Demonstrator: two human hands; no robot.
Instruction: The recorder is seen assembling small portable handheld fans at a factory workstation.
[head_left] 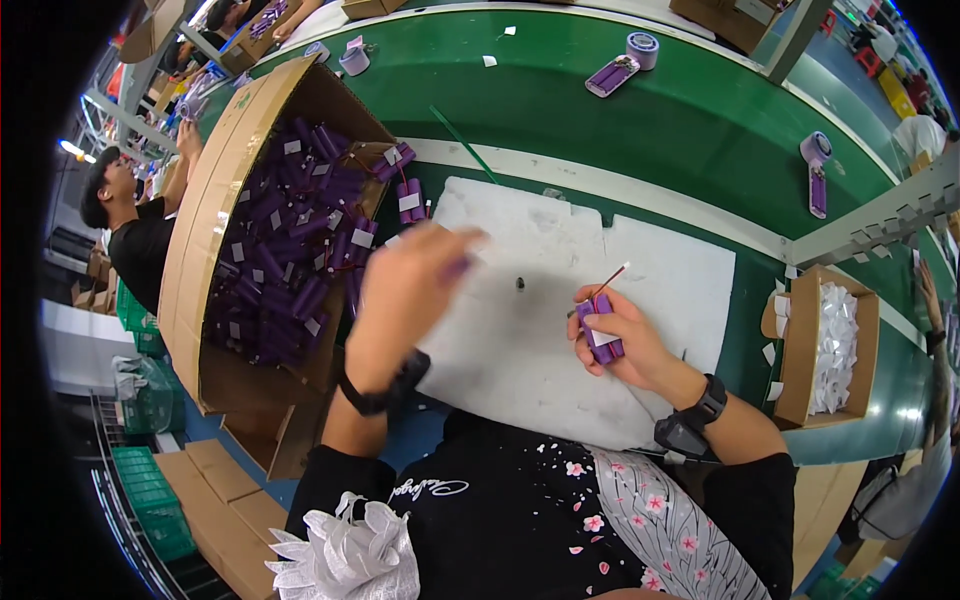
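Observation:
My right hand (632,338) is closed round a purple battery pack (600,328) with a white label, over the white sheet (520,380). A thin red-and-dark lead with a small white connector (626,266) sticks up from this pack. My left hand (415,285) is smeared by motion between the carton and the sheet. A purple patch, which looks like another battery pack (457,268), shows between its fingers; most of that pack is hidden. Beside this hand stands a big carton (215,235) of loose purple battery packs (285,240). Two more packs (410,200) lie by its edge.
A small dark bit (520,284) lies on the sheet. At right stands a carton (797,350) of white pieces. Beyond a pale rail (600,190), the green surface (500,100) carries packs and tape rolls (642,48). A metal post (880,212) rises at right. Co-workers (130,215) are nearby.

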